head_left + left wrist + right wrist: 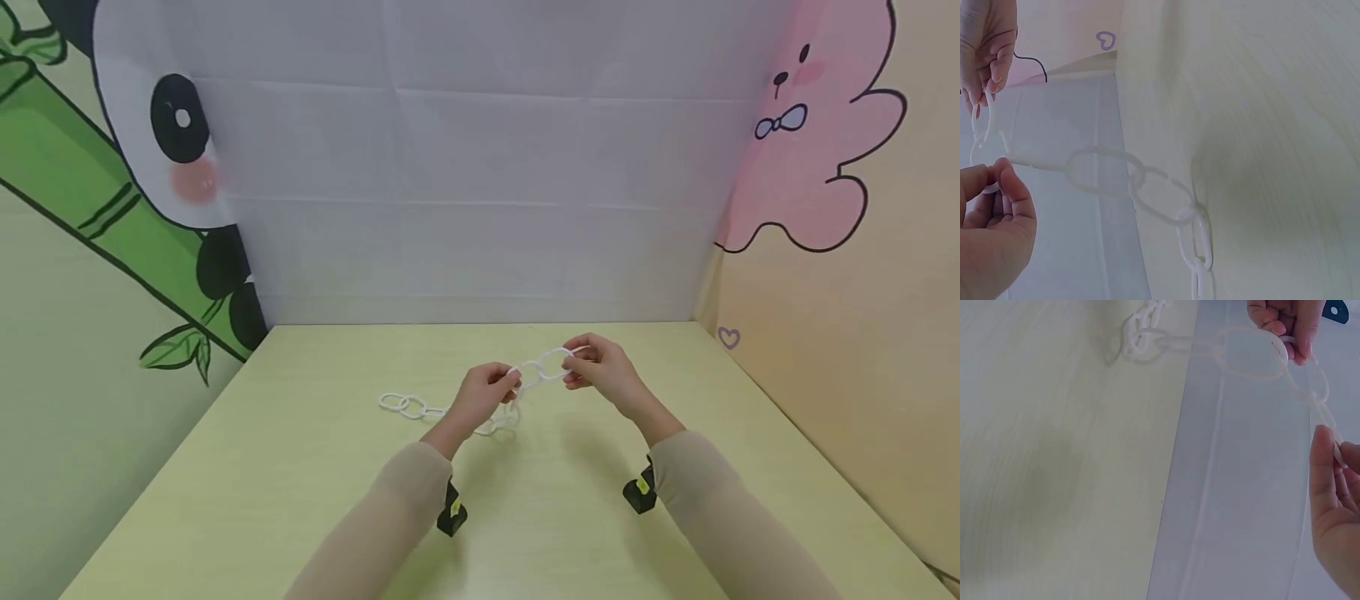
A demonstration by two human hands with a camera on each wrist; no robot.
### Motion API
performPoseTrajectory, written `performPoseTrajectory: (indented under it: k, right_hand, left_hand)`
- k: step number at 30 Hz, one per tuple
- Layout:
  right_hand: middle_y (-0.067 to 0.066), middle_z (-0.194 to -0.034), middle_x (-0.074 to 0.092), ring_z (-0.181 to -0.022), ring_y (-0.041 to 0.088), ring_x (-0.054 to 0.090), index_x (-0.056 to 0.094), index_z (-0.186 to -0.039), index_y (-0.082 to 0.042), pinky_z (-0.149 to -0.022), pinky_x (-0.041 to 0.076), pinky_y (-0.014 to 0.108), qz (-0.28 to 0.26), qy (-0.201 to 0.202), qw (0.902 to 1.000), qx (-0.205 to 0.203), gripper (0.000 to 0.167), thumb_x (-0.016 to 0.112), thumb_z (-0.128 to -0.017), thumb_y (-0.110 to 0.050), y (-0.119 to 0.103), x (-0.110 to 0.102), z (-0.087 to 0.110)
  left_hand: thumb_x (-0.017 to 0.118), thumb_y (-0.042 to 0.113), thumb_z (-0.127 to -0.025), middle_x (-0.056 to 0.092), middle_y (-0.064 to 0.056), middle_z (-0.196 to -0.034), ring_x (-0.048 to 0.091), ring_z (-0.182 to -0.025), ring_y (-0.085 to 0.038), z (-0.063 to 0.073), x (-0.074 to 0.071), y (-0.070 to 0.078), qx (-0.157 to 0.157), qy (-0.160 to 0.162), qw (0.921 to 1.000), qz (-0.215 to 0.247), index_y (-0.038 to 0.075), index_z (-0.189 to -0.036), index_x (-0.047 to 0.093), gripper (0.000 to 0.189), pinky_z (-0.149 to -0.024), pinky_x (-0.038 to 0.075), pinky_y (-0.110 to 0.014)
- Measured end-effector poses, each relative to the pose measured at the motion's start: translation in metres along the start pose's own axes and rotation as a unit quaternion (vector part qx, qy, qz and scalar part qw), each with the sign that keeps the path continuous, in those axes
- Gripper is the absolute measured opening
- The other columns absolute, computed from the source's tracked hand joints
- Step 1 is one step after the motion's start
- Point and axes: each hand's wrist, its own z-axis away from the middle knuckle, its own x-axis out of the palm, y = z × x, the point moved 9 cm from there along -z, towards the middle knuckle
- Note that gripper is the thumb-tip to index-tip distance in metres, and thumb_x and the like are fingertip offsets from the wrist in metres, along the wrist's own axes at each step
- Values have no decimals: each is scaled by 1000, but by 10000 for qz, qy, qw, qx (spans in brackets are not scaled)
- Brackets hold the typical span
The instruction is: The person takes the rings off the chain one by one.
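Observation:
A white chain of oval plastic links (pixel 412 407) runs between both hands and down onto the table. My left hand (pixel 491 392) pinches one link between thumb and fingertips, above the tabletop. To its right, my right hand (pixel 600 367) pinches the link at the chain's end. A link stretches across the gap between the hands. From the left hand the rest of the chain (pixel 1104 172) hangs down in several links, seen in the left wrist view. Its lower part lies on the table to the left, partly hidden behind the left wrist.
The pale yellow table (pixel 315 483) meets a creased white sheet (pixel 480 208) at the back. Painted walls (pixel 840 350) stand at both sides. A black wrist camera (pixel 452 510) hangs under the left sleeve, another (pixel 641 493) under the right.

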Motion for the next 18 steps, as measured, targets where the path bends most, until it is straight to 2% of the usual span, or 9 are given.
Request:
performPoseTrajectory:
  k: [3,6,18]
  right_hand:
    - [14,-88,59,-68,19,63,50,-113,9,-66,54,34,-28,-26,10000,-42,25,56,-90,1,-6,3,-4]
    - [13,-87,58,-65,16,63,49,-113,10,-65,54,32,-80,-40,9999,-54,25,55,-90,2,-11,7,-7]
    - [16,-92,60,-65,16,63,51,-114,11,-64,54,33,51,-96,9997,-225,26,55,-91,-2,-34,18,-16]
  left_hand:
    - [55,12,-93,63,-9,-84,58,-70,-11,-1,-6,3,66,57,10000,33,-8,-97,61,21,-68,50,-27]
    - [56,12,-93,62,-8,-84,57,-70,-11,0,-10,4,-7,88,9999,94,-9,-98,61,22,-68,50,-26]
    - [56,12,-93,63,-11,-86,58,-70,-12,2,-26,14,26,333,9994,120,-8,-98,61,21,-68,50,-26]
